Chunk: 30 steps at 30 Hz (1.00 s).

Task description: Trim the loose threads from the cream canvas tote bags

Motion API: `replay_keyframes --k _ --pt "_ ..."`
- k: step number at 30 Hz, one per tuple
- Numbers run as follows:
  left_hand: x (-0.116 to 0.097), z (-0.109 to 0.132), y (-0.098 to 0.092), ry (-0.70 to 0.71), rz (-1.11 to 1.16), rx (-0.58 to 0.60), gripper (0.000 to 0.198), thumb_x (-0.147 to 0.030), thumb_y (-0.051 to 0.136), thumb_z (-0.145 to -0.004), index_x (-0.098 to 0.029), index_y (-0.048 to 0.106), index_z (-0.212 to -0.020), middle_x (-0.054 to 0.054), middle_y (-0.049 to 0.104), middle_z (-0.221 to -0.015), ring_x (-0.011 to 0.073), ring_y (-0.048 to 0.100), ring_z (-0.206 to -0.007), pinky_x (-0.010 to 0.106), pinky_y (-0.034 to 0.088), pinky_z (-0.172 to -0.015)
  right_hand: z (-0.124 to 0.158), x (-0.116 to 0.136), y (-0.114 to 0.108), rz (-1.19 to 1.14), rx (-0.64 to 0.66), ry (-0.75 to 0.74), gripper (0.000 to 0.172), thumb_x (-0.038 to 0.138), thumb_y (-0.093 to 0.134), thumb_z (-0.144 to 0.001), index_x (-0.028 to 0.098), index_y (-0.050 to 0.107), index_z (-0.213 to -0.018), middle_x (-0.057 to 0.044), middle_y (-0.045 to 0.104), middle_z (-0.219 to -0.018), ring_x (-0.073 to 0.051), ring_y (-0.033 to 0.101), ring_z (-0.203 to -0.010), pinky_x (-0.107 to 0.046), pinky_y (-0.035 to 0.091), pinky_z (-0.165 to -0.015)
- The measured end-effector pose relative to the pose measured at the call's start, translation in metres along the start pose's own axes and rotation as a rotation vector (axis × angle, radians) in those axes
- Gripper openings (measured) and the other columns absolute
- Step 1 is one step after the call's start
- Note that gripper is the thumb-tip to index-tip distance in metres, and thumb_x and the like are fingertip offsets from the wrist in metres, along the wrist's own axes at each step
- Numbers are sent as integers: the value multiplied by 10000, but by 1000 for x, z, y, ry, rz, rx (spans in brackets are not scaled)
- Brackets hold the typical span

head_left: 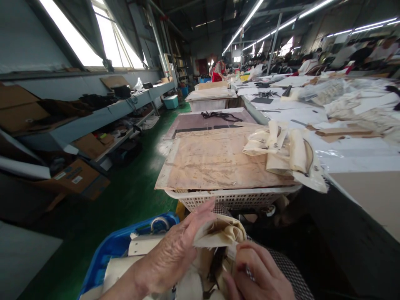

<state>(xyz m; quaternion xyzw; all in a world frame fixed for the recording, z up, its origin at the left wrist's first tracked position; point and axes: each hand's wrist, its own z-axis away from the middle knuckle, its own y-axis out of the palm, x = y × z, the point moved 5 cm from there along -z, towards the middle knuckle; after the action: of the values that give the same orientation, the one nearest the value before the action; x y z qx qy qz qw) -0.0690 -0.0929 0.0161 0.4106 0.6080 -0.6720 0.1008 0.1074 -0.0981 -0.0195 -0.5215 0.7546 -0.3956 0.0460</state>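
A cream piece that looks like canvas (pixel 220 229), curled into an open roll with folded layers inside, sits between my hands above my lap. My left hand (pixel 175 246) grips it from the left, fingers stretched along its outer side; the thumb is hidden. At its lower right edge, the bent fingers of my right hand (pixel 262 271) pinch the material. Below and to the left, a blue basket (pixel 108 246) holds several similar cream pieces (pixel 145 244), one near a light curved handle or ring (pixel 159 223).
Ahead stands a white plastic basket (pixel 231 200) topped by a worn tan board (pixel 212 158). Plastic-wrapped cream pieces (pixel 287 152) lie on its right side. A long worktable (pixel 343 156) runs along the right. Green floor (pixel 137 187) shows at left, beside shelving and a cardboard box (pixel 78 177).
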Motion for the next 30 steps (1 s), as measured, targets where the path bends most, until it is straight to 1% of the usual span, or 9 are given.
replay_keyframes --k 4,8,9,11,13,18,23,27,30 --pt "-5 -7 -5 12 -25 65 436 -65 398 -889 -291 543 -1232 17 369 -1526 223 379 -1383 428 379 -1106 -5 -13 -6 -27 56 -26 214 163 629 -854 208 523 -674 18 629 -682 -165 646 -733 -273 501 -635" --pt "-12 -11 -2 6 -113 100 237 -153 394 -937 -225 599 -1031 55 479 -1407 233 518 -1241 371 470 -1018 -15 -24 -9 29 165 95 59 182 536 -857 221 525 -814 -33 646 -867 -154 643 -678 -246 503 -527" --pt "-13 -12 0 -9 -118 107 219 -158 387 -943 -213 598 -966 55 493 -1376 227 534 -1209 366 481 -999 -18 -27 -10 43 198 148 78 166 495 -852 218 532 -897 -58 639 -956 -151 653 -694 -233 500 -499" --pt "-16 -13 4 -32 -91 112 212 -161 384 -949 -197 581 -880 52 507 -1330 214 547 -1163 362 491 -976 -24 -31 -11 44 276 208 282 128 421 -841 222 516 -1089 -83 605 -1085 -145 673 -741 -210 489 -464" --pt "-19 -13 7 -33 -50 102 199 -139 388 -939 -192 571 -879 55 504 -1320 206 551 -1140 350 498 -953 -30 -32 -10 3 373 197 375 117 384 -845 247 495 -1178 -75 586 -1110 -143 673 -756 -211 498 -481" --pt "-22 -7 10 -25 -10 61 207 -71 397 -902 -197 560 -919 42 479 -1363 202 540 -1167 335 485 -953 -49 -35 -10 60 494 112 121 162 513 -824 248 585 -870 -25 581 -886 -184 623 -749 -245 454 -489" --pt "-21 -1 4 -99 -21 37 296 14 414 -798 -204 566 -927 34 494 -1370 205 544 -1170 332 480 -957 -72 -31 -12 61 516 27 167 109 662 -737 224 589 -641 8 578 -807 -177 568 -740 -260 411 -540" --pt "-19 3 -1 -110 21 -8 375 60 379 -753 -207 552 -952 31 499 -1370 178 533 -1182 307 475 -968 -80 -32 -11 -102 507 75 184 163 645 -838 197 597 -664 -6 580 -899 -164 553 -814 -276 452 -634" --pt "-15 5 -3 -141 9 -42 397 65 373 -725 -208 543 -958 37 491 -1389 181 523 -1194 322 471 -988 -82 -35 -9 -200 470 86 187 188 665 -851 184 588 -680 -14 576 -934 -167 553 -864 -279 468 -677"
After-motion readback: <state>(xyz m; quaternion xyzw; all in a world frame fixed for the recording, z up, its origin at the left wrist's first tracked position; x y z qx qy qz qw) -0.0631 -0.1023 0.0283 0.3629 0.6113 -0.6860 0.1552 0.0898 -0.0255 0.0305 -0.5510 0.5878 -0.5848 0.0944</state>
